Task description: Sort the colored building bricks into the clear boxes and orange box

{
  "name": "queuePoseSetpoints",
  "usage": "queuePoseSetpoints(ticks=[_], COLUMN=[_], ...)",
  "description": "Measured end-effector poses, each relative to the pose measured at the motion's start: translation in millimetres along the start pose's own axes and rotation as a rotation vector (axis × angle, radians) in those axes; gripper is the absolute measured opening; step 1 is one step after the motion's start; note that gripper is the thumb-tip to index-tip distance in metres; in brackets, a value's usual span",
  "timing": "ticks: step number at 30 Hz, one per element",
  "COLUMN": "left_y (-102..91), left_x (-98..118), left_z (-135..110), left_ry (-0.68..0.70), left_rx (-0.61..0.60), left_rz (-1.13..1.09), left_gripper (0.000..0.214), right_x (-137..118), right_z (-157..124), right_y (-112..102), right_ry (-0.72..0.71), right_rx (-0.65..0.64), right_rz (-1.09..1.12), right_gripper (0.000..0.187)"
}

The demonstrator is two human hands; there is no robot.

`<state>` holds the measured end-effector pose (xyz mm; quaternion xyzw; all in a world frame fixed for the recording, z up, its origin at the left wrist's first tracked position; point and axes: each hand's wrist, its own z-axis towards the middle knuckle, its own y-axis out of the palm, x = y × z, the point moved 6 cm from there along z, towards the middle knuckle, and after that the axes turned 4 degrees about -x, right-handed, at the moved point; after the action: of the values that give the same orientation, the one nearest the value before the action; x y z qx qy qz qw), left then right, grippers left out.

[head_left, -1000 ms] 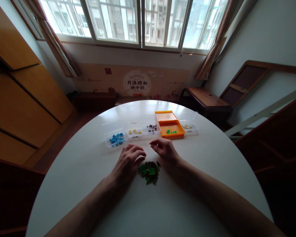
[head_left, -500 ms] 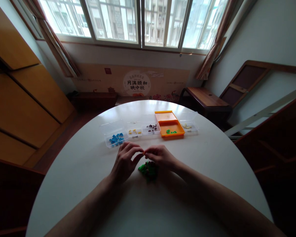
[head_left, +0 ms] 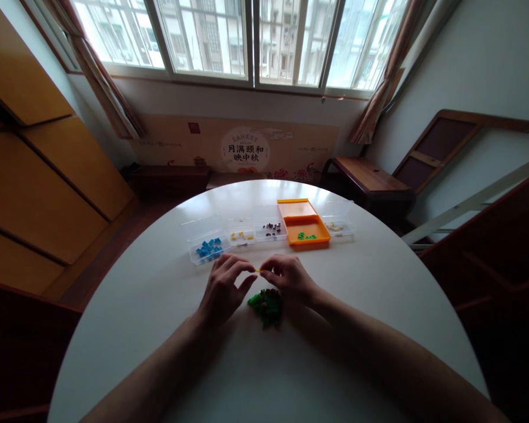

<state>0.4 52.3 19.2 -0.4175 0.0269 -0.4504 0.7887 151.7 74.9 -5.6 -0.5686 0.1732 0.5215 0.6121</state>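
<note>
Above the white table, a tiny yellow toy brick (head_left: 258, 271) sits between the fingertips of both hands. My left hand (head_left: 226, 288) is curled, its index finger and thumb closed around the brick's left end. From the other side, my right hand (head_left: 288, 277) pinches the same brick; its other fingers are folded in. Just below the fingertips, a clump of green bricks (head_left: 265, 305) with dark brown ones at its top rests on the table, touched by neither hand. Whether its bricks are all joined cannot be made out.
Beyond my hands stand clear boxes of blue bricks (head_left: 209, 249), yellow bricks (head_left: 241, 236), brown pieces (head_left: 272, 228) and pale yellow pieces (head_left: 334, 227). An orange box (head_left: 311, 241), lid opened back, holds a few green pieces. The round white table (head_left: 150, 294) curves away on both sides.
My right hand has shifted slightly up and right, so more of the brick shows between the fingertips. The dark bricks on the green clump are less covered. My left hand barely moved.
</note>
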Motion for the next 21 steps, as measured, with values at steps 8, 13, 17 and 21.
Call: queuePoseSetpoints(ticks=[8,13,17,21], left_y=[-4.0,-7.3,-6.9,-5.3], left_x=[2,1,-2,-4], left_z=[-1,-2,-4,-5], left_ry=[-0.006,0.006,-0.020,-0.049], left_rx=[-0.002,-0.004,-0.025,-0.048], left_rz=[-0.014,-0.021,-0.017,-0.021], left_gripper=[0.005,0.005,0.007,0.006], right_x=[-7,-7,-5,1], right_z=[37,81,100,90], right_y=[-9,-10,-12,-16], right_ry=[-0.093,-0.017,0.045,0.037], right_rx=[0.057,0.141,0.190,0.185], right_rz=[-0.255,-0.189,-0.171,-0.165], right_gripper=[0.006,0.008,0.014,0.015])
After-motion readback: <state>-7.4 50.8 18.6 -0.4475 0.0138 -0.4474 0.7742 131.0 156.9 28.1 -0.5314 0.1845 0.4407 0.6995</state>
